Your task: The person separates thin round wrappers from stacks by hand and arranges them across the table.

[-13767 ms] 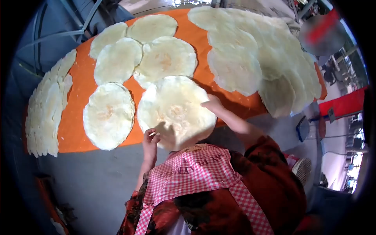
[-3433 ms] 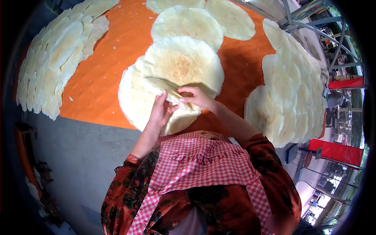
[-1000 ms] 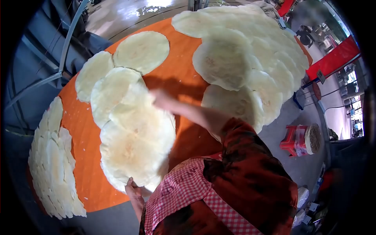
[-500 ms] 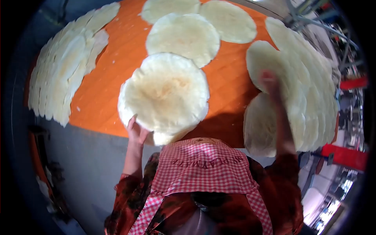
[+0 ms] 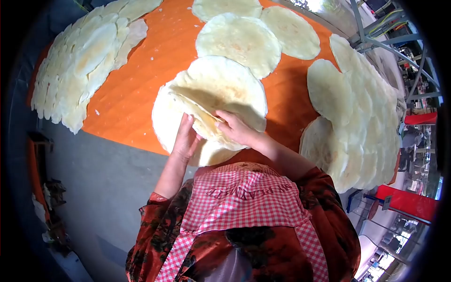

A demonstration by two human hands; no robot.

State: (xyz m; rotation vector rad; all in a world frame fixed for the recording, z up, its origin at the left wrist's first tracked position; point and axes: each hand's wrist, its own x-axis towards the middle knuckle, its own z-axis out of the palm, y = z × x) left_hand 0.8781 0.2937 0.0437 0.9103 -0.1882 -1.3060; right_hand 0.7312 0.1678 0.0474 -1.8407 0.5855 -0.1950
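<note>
Bread point(image 5: 235, 77) lies in a pile at the near edge of the orange cloth point(image 5: 122, 113), just ahead of the checked apron point(image 5: 244, 199). Part of a sheet is raised into a fold point(image 5: 197, 113) above the pile, between the hands. The right hand point(image 5: 238, 130) pinches the fold's edge between thumb and fingers. The left hand point(image 5: 187, 138) meets the fold from the near left, fingers pointing up and a little apart; I cannot tell whether it pinches too. Beyond the pile, its far rim touches a pale round point(image 5: 238, 46), with two more rounds point(image 5: 291, 33) behind. Overlapping sheets point(image 5: 77, 61) cover the cloth's left end, and another spread point(image 5: 361, 127) covers the right. Grey floor point(image 5: 117, 178) shows at near left.
</note>
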